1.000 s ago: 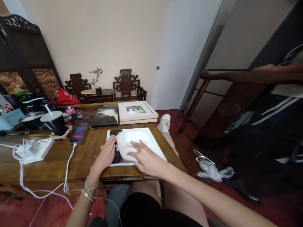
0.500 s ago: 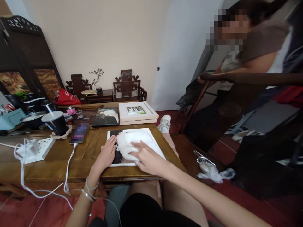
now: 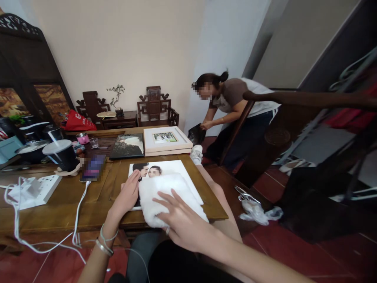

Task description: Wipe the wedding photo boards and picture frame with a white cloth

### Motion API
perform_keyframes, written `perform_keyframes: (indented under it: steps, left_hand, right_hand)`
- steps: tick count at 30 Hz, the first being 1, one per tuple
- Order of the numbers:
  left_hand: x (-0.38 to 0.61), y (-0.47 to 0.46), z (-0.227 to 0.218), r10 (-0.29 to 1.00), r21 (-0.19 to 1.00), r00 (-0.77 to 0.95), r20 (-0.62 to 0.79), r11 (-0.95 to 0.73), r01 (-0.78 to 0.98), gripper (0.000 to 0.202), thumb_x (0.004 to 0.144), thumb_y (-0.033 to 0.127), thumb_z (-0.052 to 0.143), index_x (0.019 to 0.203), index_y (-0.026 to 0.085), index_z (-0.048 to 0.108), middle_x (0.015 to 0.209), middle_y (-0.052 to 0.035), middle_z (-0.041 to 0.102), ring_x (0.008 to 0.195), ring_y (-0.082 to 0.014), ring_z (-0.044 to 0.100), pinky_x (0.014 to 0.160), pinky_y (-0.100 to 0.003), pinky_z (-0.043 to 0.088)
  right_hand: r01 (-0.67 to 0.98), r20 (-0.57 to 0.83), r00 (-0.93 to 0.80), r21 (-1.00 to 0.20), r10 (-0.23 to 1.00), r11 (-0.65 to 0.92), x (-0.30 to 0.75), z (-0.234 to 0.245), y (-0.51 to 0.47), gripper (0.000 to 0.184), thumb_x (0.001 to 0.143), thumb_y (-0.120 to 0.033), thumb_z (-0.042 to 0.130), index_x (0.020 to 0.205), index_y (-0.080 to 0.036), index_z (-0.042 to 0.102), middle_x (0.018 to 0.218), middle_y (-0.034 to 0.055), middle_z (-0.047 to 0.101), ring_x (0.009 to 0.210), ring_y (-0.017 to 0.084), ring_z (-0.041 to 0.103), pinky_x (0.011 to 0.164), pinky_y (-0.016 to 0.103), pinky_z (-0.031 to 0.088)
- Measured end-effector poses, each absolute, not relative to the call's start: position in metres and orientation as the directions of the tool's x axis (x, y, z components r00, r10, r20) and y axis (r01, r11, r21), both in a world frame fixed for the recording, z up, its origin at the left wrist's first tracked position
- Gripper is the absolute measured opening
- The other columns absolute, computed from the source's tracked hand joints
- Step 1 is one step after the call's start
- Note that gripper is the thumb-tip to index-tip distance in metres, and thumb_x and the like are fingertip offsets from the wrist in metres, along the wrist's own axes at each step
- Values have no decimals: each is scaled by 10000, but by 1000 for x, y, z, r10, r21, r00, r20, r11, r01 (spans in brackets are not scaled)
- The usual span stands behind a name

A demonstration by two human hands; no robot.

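A photo panel with a white border lies on the table near its front edge, showing a couple in its upper left part. My left hand rests on the panel's left edge, its fingers stretched out flat and holding nothing. A folded, fluffy white cloth covers the panel's lower middle and hangs over the near edge. My right hand is on top of this cloth, its fingers spread across it and pressing it down; the thumb's grip at the near side is partly hidden.
Behind the panel lie a dark picture and a stack of light-framed pictures. Left are a phone, a power strip with white cables and a lidded cup. A person bends over a black bag beyond a wooden chair.
My right hand has drawn the cloth towards me, uncovering the couple in the picture. My left hand stays at the panel's edge. The other person has bent down and moved farther back.
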State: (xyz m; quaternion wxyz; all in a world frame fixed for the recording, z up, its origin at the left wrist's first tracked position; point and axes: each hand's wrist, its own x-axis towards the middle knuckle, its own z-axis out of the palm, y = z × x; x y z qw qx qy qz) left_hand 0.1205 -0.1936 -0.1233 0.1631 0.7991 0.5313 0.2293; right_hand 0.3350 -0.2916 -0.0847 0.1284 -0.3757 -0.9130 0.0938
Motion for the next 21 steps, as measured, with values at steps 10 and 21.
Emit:
perform_keyframes:
  steps: [10,21]
  left_hand:
    - [115,-188,-135,914,502,331,237,-406,764,471,973,309,255,1413,193,377,1522,-126,323,1416,-218,273,1128,-503,243]
    - [120,-191,-128,935,531,297,191,-353,770,487,972,307,229,1418,161,360,1528,-132,305,1423,-222,255,1127,-511,241]
  right_hand:
    - [752,201,-587,-223,784,620,344,-81,-238,433,809,-101,478,1219,-161,603,1300,159,566,1355,291,338,1109,561,204]
    - [679,196,-656,-271,729,683,337,-91,-293,388,765,-114,509,1116,-184,659,1411,108,479,1388,319,265,1140,570,117]
